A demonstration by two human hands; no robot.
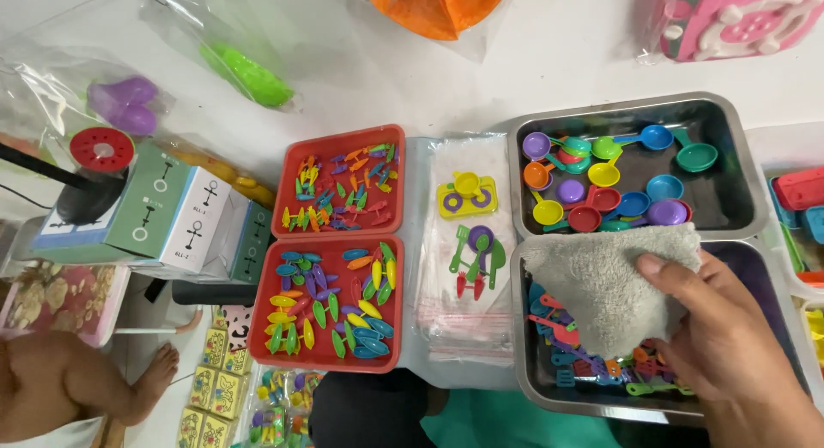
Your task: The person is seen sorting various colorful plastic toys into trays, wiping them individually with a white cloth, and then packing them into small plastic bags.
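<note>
Right hand (730, 336): grip pinching a grey cloth (605, 285), thumb lying on top, fingers hidden beneath; reaching in from the lower right. Left hand: not showing.

Cloth: draping over the near steel tray (536, 388), covering part of its load of small blue, red and orange toy utensils (592, 366).

Far steel tray (730, 113), touching the near one: holding round toy pans (601, 178) in purple, green, blue, red, yellow and orange.

Clear bags (468, 268), stacked just left of the steel trays: carrying a yellow toy stove (466, 195) with a small green, purple and red utensil set (476, 255) below it.

Two red trays (283, 293), further left, one behind the other: holding mixed coloured cutlery pieces.

White and green boxes (184, 220): sitting left of the red trays on the white desk (558, 53).

Bagged toys: lying along the far edge.

A person's bare foot (154, 371): resting on the floor, lower left.
</note>
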